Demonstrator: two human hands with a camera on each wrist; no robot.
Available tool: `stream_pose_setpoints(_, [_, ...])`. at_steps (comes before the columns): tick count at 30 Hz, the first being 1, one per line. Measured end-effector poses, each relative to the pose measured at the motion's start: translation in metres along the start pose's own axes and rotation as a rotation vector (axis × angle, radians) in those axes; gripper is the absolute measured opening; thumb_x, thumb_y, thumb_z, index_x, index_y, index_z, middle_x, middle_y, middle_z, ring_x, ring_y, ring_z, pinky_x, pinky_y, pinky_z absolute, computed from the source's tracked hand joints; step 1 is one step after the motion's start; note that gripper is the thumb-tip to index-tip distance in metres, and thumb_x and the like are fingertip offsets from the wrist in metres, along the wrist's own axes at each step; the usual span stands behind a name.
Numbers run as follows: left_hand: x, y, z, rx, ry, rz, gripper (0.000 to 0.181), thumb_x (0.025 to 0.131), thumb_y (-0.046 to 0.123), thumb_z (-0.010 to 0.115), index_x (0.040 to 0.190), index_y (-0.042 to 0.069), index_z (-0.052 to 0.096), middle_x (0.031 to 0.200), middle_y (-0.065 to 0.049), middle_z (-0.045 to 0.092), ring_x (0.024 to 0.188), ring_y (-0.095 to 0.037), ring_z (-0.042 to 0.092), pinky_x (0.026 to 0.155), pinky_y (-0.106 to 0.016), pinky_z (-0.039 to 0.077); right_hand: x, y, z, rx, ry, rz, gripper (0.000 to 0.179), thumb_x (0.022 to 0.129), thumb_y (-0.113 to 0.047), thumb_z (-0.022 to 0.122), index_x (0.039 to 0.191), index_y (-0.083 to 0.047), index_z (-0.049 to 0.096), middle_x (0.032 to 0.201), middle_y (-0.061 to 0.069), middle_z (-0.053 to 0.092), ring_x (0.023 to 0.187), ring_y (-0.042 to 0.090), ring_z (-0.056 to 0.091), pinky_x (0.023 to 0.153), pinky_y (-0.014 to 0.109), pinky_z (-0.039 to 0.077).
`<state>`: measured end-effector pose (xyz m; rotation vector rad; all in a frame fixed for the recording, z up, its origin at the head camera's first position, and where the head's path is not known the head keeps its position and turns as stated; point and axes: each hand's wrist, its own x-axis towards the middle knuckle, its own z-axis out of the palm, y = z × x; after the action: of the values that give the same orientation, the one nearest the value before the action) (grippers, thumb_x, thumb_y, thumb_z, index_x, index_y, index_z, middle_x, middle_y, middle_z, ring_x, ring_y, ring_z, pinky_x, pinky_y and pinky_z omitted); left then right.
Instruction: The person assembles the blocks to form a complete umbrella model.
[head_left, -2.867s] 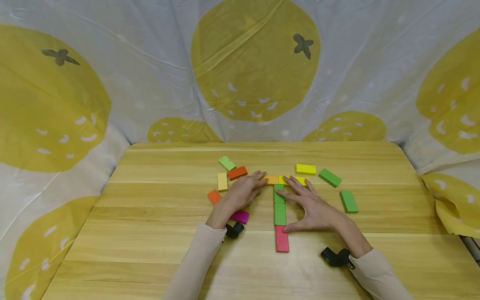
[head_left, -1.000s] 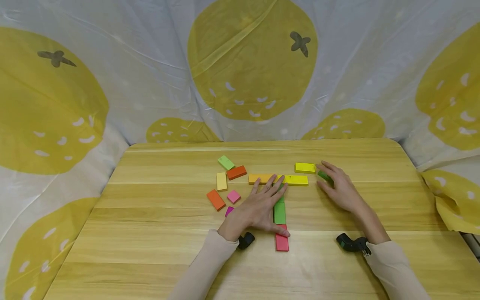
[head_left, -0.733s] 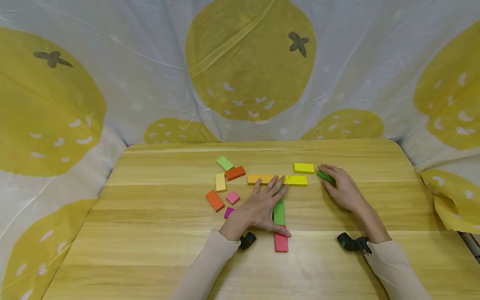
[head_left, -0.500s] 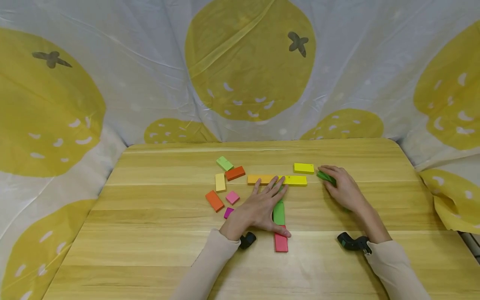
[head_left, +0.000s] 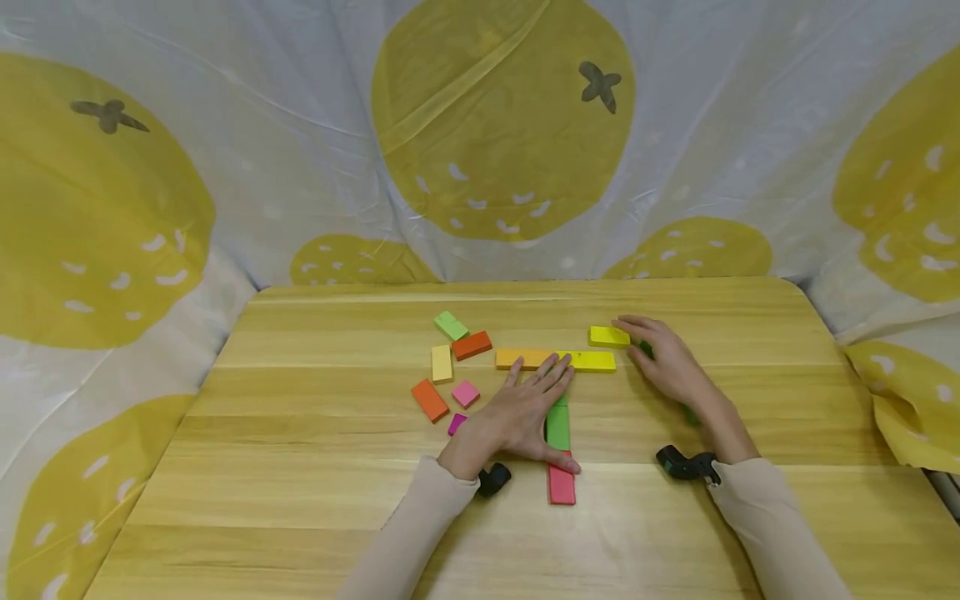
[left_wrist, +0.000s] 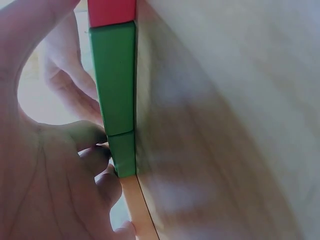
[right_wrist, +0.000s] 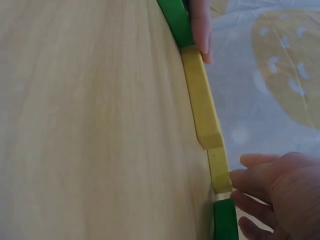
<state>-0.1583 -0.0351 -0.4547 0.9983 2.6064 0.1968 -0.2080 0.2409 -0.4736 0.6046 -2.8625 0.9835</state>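
Observation:
My left hand (head_left: 510, 421) lies spread over a T of wooden blocks. Its fingertips rest where the orange block (head_left: 517, 358) meets a yellow block (head_left: 596, 362), and the thumb is on the red block (head_left: 562, 487). Green blocks (head_left: 557, 427) form the stem, the upper one mostly covered. My right hand (head_left: 671, 362), fingers extended, reaches the right end of a loose yellow block (head_left: 606, 336); the right wrist view has the fingertips right beside that block (right_wrist: 219, 170). Below those fingers sits a loose green block (right_wrist: 226, 220), partly hidden from the head view.
Left of the T lie loose blocks: light green (head_left: 451, 325), dark orange (head_left: 472, 345), pale yellow (head_left: 442, 364), orange (head_left: 430, 401), pink (head_left: 466, 394) and a half-hidden magenta one (head_left: 457, 424). Another green block (head_left: 692, 414) shows beneath my right wrist. A patterned cloth (head_left: 510, 125) hangs behind the table.
My left hand has come over the T, where my right hand lay spread at first. My right hand went to the loose green block, then shifted left to the yellow one, leaving the green.

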Motion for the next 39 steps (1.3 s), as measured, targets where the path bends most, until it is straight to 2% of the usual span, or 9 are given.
stream_pose_setpoints(6, [-0.001, 0.0, 0.0, 0.0, 0.003, -0.001, 0.135, 0.073, 0.082, 0.072, 0.168, 0.015, 0.004, 0.176, 0.003, -0.007, 0.164, -0.016, -0.006, 0.132, -0.056, -0.002, 0.0, 0.001, 0.001, -0.066, 0.032, 0.002, 0.037, 0.096, 0.003, 0.066, 0.133, -0.001, 0.069, 0.133, 0.024, 0.066, 0.126, 0.048, 0.058, 0.103, 0.066, 0.048])
stream_pose_setpoints(12, [0.0, 0.0, 0.002, -0.002, -0.002, -0.002, 0.135, 0.073, 0.082, 0.073, 0.168, 0.016, 0.003, 0.176, 0.003, -0.008, 0.164, -0.016, -0.006, 0.132, -0.055, -0.003, -0.008, 0.005, -0.008, -0.117, 0.044, 0.099, 0.037, 0.093, -0.008, 0.075, 0.128, -0.002, 0.072, 0.12, 0.024, 0.069, 0.105, 0.042, 0.066, 0.085, 0.059, 0.055])
stream_pose_setpoints(17, [0.0, 0.0, 0.002, -0.011, -0.002, 0.001, 0.135, 0.073, 0.081, 0.073, 0.168, 0.016, 0.002, 0.176, 0.003, -0.008, 0.164, -0.016, -0.006, 0.132, -0.055, -0.003, -0.012, 0.006, -0.018, -0.182, 0.014, 0.142, 0.038, 0.089, -0.021, 0.082, 0.123, -0.004, 0.075, 0.105, 0.015, 0.073, 0.089, 0.031, 0.07, 0.074, 0.049, 0.056])
stream_pose_setpoints(21, [0.0, 0.0, 0.002, -0.02, -0.003, 0.004, 0.135, 0.074, 0.08, 0.073, 0.168, 0.016, 0.002, 0.176, 0.003, -0.009, 0.163, -0.016, -0.007, 0.132, -0.056, -0.004, -0.01, 0.004, -0.025, -0.203, -0.025, 0.142, 0.043, 0.086, -0.028, 0.085, 0.12, -0.005, 0.076, 0.102, 0.014, 0.076, 0.092, 0.032, 0.072, 0.077, 0.051, 0.057])
stream_pose_setpoints(24, [-0.001, -0.001, 0.002, -0.027, -0.003, 0.006, 0.135, 0.074, 0.08, 0.073, 0.168, 0.016, 0.001, 0.176, 0.003, -0.01, 0.163, -0.016, -0.008, 0.131, -0.056, -0.005, -0.007, 0.004, -0.028, -0.156, -0.073, 0.122, 0.05, 0.087, -0.026, 0.084, 0.129, -0.003, 0.071, 0.118, 0.019, 0.073, 0.108, 0.04, 0.068, 0.089, 0.059, 0.055])
stream_pose_setpoints(27, [-0.001, -0.002, 0.002, -0.032, -0.004, 0.008, 0.134, 0.075, 0.08, 0.073, 0.168, 0.016, 0.001, 0.176, 0.003, -0.01, 0.163, -0.015, -0.009, 0.131, -0.056, -0.006, -0.004, 0.006, -0.027, -0.069, -0.152, 0.072, 0.06, 0.092, -0.016, 0.078, 0.146, -0.002, 0.056, 0.148, 0.025, 0.055, 0.134, 0.049, 0.052, 0.105, 0.068, 0.045])
stream_pose_setpoints(30, [-0.001, -0.002, 0.002, -0.04, -0.006, 0.008, 0.134, 0.075, 0.08, 0.073, 0.168, 0.016, 0.001, 0.176, 0.003, -0.01, 0.163, -0.015, -0.009, 0.131, -0.055, -0.006, -0.001, 0.01, -0.025, 0.007, -0.227, 0.016, 0.066, 0.096, -0.006, 0.07, 0.156, 0.001, 0.042, 0.163, 0.028, 0.035, 0.147, 0.054, 0.034, 0.115, 0.071, 0.033])
stream_pose_setpoints(33, [-0.001, -0.002, 0.002, -0.046, -0.007, 0.008, 0.134, 0.075, 0.079, 0.073, 0.168, 0.016, 0.001, 0.176, 0.003, -0.01, 0.163, -0.015, -0.009, 0.131, -0.055, -0.007, 0.0, 0.012, -0.022, 0.026, -0.243, 0.001, 0.063, 0.098, -0.006, 0.069, 0.155, 0.001, 0.044, 0.162, 0.028, 0.036, 0.147, 0.053, 0.035, 0.115, 0.069, 0.034])
stream_pose_setpoints(39, [-0.001, -0.002, 0.003, -0.046, 0.002, 0.01, 0.134, 0.075, 0.079, 0.074, 0.168, 0.015, 0.001, 0.176, 0.003, -0.01, 0.163, -0.015, -0.008, 0.131, -0.055, -0.006, -0.002, 0.012, -0.022, -0.005, -0.172, 0.032, 0.06, 0.091, -0.021, 0.081, 0.143, -0.001, 0.06, 0.144, 0.026, 0.054, 0.128, 0.049, 0.055, 0.105, 0.066, 0.047])
